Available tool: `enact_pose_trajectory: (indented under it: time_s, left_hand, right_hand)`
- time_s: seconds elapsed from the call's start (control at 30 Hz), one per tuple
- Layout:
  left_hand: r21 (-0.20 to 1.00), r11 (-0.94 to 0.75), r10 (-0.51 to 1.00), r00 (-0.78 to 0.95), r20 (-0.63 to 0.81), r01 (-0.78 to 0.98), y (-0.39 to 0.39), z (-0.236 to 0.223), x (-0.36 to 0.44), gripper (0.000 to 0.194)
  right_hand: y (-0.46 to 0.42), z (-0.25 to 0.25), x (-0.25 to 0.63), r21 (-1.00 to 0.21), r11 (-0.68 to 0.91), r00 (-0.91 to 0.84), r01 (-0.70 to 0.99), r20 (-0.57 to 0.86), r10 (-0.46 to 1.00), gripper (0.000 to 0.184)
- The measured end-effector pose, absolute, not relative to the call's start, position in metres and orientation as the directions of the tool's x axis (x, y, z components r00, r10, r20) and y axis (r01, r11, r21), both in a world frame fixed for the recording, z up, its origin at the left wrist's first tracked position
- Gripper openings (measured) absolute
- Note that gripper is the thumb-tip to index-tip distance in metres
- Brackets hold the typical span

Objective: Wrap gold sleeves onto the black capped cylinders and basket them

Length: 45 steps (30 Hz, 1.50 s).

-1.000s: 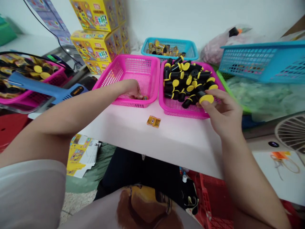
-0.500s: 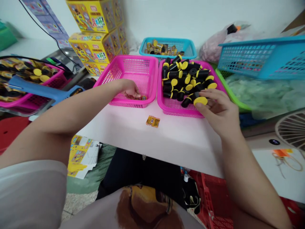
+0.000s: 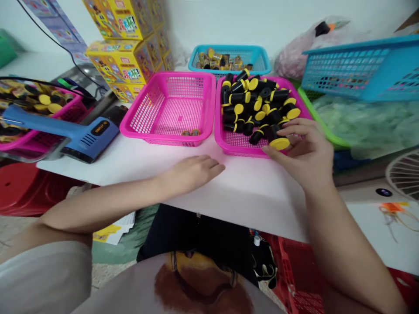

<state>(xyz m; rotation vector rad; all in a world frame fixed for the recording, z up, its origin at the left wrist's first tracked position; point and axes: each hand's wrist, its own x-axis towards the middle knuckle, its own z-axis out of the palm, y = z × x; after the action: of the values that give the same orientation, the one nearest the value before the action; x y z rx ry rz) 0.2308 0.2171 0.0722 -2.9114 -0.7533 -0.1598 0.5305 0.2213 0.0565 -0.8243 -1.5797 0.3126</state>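
My left hand [image 3: 198, 172] rests low over the white table [image 3: 255, 192], palm down, fingers held together and curving toward the surface. Their tips and whatever lies beneath are hidden. In the right pink basket [image 3: 242, 151] lies a heap of small black containers [image 3: 258, 104] with yellow lids. My right hand [image 3: 299, 146] reaches over that basket's front right corner, thumb and fingers around a black container with a yellow lid [image 3: 279, 143]. Two small round wrapped pieces [image 3: 190, 133] lie at the front of the left pink basket [image 3: 139, 126].
A blue heat gun [image 3: 90, 137] lies on the left, beside a full pink basket [image 3: 80, 104]. Yellow printed boxes [image 3: 121, 61] are stacked behind. Blue baskets stand at the back [image 3: 262, 54] and right [image 3: 343, 83]. A fan [image 3: 406, 170] is at the right edge.
My left hand has left the left pink basket and come forward to the table, where it covers the spot of the printed yellow label. My right hand stays at the same container.
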Motion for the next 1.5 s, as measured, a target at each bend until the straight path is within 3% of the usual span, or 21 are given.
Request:
enact_pose_trajectory:
  time_s: [0.13, 0.27, 0.33, 0.43, 0.57, 0.67, 0.73, 0.83, 0.9, 0.97, 1.07, 1.23, 1.5]
  left_hand:
    - [-0.344, -0.814, 0.506, 0.862, -0.024, 0.468, 0.197, 0.039, 0.235, 0.041]
    - [-0.421, -0.840, 0.395, 0.917, -0.043, 0.342, 0.199, 0.034, 0.231, 0.063]
    - [-0.342, -0.868, 0.399, 0.916, -0.045, 0.361, 0.199, 0.037, 0.229, 0.067]
    - [-0.113, -0.865, 0.498, 0.863, -0.078, 0.489, 0.197, 0.048, 0.225, 0.063]
    - [0.204, -0.704, 0.670, 0.732, -0.126, 0.680, 0.202, 0.065, 0.225, 0.059]
    - [0.288, -0.628, 0.723, 0.679, -0.128, 0.723, 0.211, 0.077, 0.230, 0.064]
    - [0.354, -0.641, 0.718, 0.695, -0.037, 0.682, 0.218, 0.085, 0.234, 0.060]
    - [0.606, -0.652, 0.655, 0.741, 0.148, 0.455, 0.229, 0.090, 0.242, 0.032]
    - [0.792, -0.540, 0.658, 0.729, 0.188, 0.283, 0.233, 0.085, 0.249, 0.016]
    - [0.908, -0.380, 0.726, 0.665, 0.175, 0.176, 0.235, 0.074, 0.254, 0.013]
    - [0.957, -0.260, 0.810, 0.568, 0.145, 0.125, 0.234, 0.052, 0.258, 0.035]
    - [0.941, -0.325, 0.740, 0.646, 0.188, 0.099, 0.231, 0.038, 0.251, 0.064]
    - [0.929, -0.352, 0.710, 0.679, 0.188, 0.112, 0.231, 0.041, 0.247, 0.079]
  right_hand:
    - [0.222, 0.055, 0.529, -0.596, 0.704, 0.017, 0.387, 0.768, 0.641, 0.036]
    - [0.222, 0.054, 0.528, -0.579, 0.703, 0.010, 0.412, 0.775, 0.632, 0.035]
    - [0.221, 0.055, 0.528, -0.580, 0.707, 0.005, 0.405, 0.774, 0.633, 0.034]
    - [0.221, 0.055, 0.527, -0.589, 0.698, 0.011, 0.408, 0.767, 0.641, 0.033]
    - [0.218, 0.056, 0.525, -0.615, 0.672, 0.014, 0.413, 0.742, 0.671, 0.029]
    - [0.212, 0.058, 0.520, -0.643, 0.670, -0.006, 0.372, 0.720, 0.694, 0.027]
    - [0.207, 0.059, 0.516, -0.670, 0.669, -0.043, 0.321, 0.695, 0.717, 0.028]
    - [0.199, 0.059, 0.508, -0.727, 0.658, -0.103, 0.196, 0.652, 0.751, 0.036]
    - [0.196, 0.058, 0.503, -0.752, 0.642, -0.094, 0.152, 0.635, 0.767, 0.035]
    - [0.194, 0.056, 0.499, -0.756, 0.633, -0.057, 0.166, 0.633, 0.772, 0.030]
    - [0.192, 0.053, 0.496, -0.755, 0.627, -0.040, 0.192, 0.632, 0.774, 0.033]
    - [0.187, 0.053, 0.492, -0.816, 0.540, -0.084, 0.204, 0.535, 0.840, 0.040]
    - [0.181, 0.059, 0.490, -0.840, 0.525, -0.188, 0.141, 0.497, 0.847, 0.036]
